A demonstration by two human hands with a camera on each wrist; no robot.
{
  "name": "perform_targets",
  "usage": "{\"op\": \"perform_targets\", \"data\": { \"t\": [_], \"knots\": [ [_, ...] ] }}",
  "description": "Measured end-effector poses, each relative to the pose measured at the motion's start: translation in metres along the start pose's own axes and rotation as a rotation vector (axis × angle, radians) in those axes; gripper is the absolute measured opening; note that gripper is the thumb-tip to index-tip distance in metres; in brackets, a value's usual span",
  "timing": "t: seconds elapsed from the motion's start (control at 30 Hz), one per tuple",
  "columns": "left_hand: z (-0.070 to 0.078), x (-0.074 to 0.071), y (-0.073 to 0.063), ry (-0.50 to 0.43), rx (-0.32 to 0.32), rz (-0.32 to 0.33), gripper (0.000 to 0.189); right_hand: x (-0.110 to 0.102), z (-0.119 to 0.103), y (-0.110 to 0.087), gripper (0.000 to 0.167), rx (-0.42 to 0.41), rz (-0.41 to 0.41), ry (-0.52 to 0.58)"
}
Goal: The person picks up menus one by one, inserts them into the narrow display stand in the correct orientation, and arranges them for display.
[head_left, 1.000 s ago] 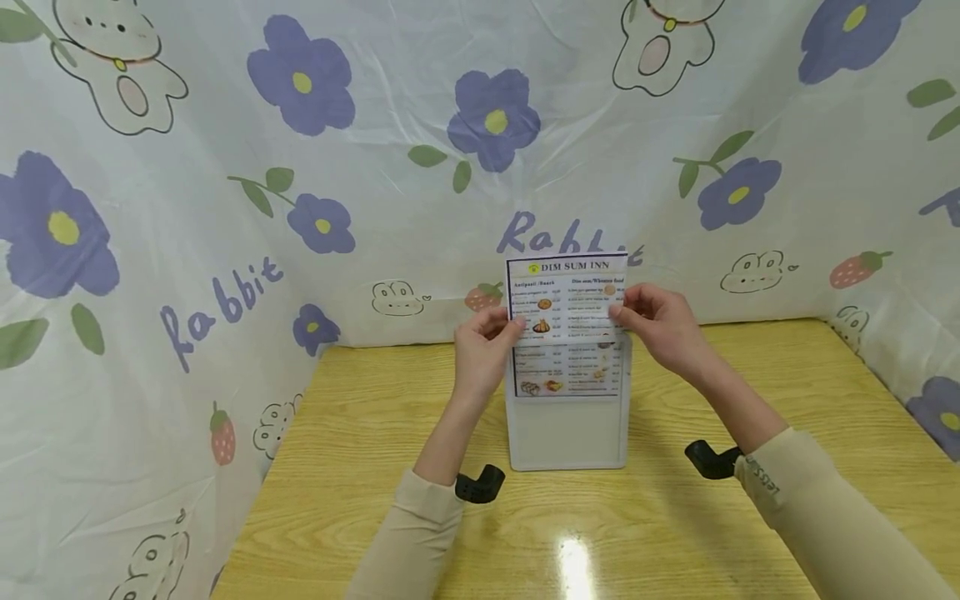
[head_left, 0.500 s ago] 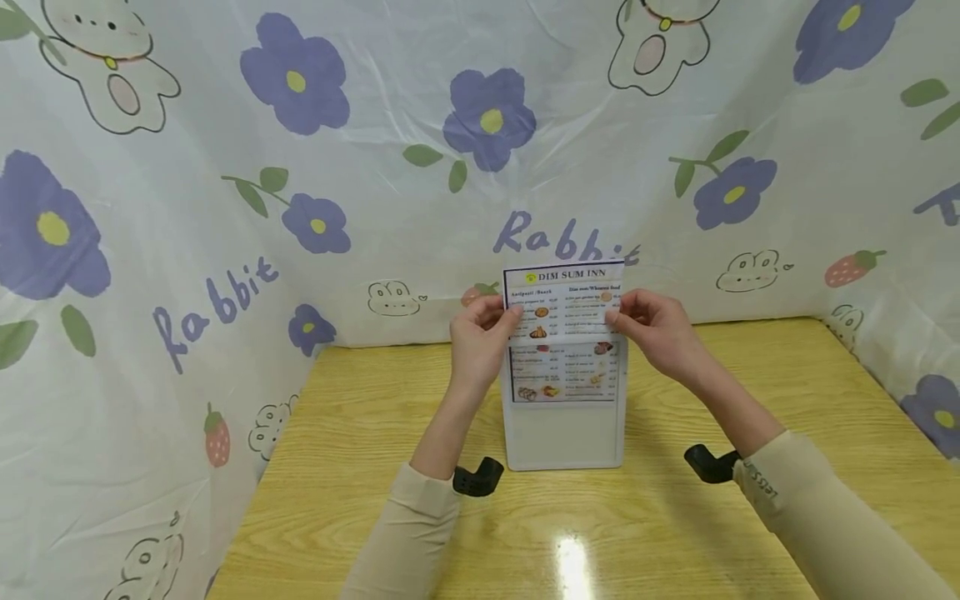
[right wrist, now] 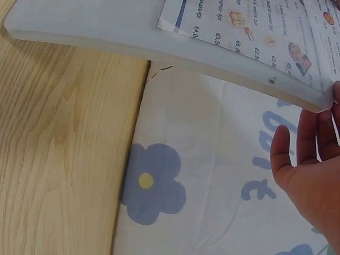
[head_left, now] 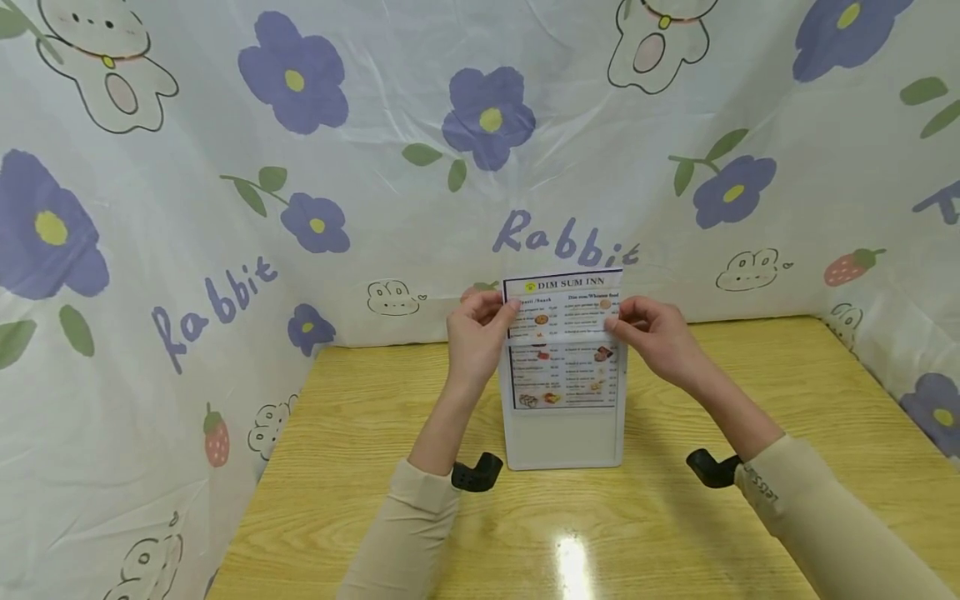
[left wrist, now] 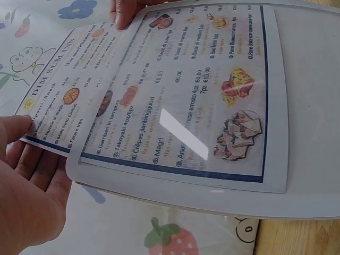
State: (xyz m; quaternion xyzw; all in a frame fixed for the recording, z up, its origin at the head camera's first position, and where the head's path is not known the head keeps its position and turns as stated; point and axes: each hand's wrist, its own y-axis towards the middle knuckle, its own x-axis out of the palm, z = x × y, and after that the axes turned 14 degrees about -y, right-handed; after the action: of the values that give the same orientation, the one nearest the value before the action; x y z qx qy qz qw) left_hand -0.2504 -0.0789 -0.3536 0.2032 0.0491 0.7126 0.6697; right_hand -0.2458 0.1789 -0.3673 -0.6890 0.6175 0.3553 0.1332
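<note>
A printed menu headed "DIM SUM INN" (head_left: pixel 562 315) stands upright in the head view, its lower part behind the clear front of a white-framed display holder (head_left: pixel 567 442). The top of the sheet sticks out above the holder. My left hand (head_left: pixel 477 342) pinches the menu's left edge, thumb in front. On the opposite edge, my right hand (head_left: pixel 663 337) pinches the sheet just above the holder's upper corner. In the left wrist view, the menu (left wrist: pixel 212 95) shows through the glossy cover, which reflects light. The right wrist view shows the holder's thick side edge (right wrist: pixel 175 64).
The holder stands on a yellow wood-grain table (head_left: pixel 375 433). Behind it hangs a white curtain (head_left: pixel 390 167) printed with purple flowers and rabbits. Black camera mounts (head_left: pixel 477 472) on both wrists jut out near the holder.
The menu has slid down further into the holder, so less of it shows above the top. Both hands still pinch its edges, and the right has come down slightly with it.
</note>
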Motion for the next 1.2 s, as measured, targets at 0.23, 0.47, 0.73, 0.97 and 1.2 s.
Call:
{"op": "perform_targets", "data": {
  "t": [0.23, 0.47, 0.73, 0.97, 1.2],
  "knots": [
    [0.0, 0.0, 0.0, -0.012, 0.009, -0.001, 0.02, 0.0, -0.001, -0.004, 0.016, -0.021, 0.014, 0.001],
    [-0.006, -0.002, -0.001, -0.01, 0.007, 0.004, 0.017, 0.001, 0.0, -0.003, 0.017, -0.006, 0.005, 0.012],
    [-0.013, -0.004, -0.004, -0.02, -0.003, -0.008, 0.015, -0.001, -0.001, -0.003, 0.026, 0.003, 0.027, 0.028],
    [-0.018, -0.004, -0.008, -0.042, -0.016, -0.008, 0.013, -0.004, -0.002, -0.002, 0.025, -0.016, 0.048, 0.054],
    [-0.021, -0.006, -0.011, -0.021, -0.025, 0.01, 0.014, -0.009, -0.006, 0.004, 0.024, -0.023, 0.065, 0.076]
  ]
}}
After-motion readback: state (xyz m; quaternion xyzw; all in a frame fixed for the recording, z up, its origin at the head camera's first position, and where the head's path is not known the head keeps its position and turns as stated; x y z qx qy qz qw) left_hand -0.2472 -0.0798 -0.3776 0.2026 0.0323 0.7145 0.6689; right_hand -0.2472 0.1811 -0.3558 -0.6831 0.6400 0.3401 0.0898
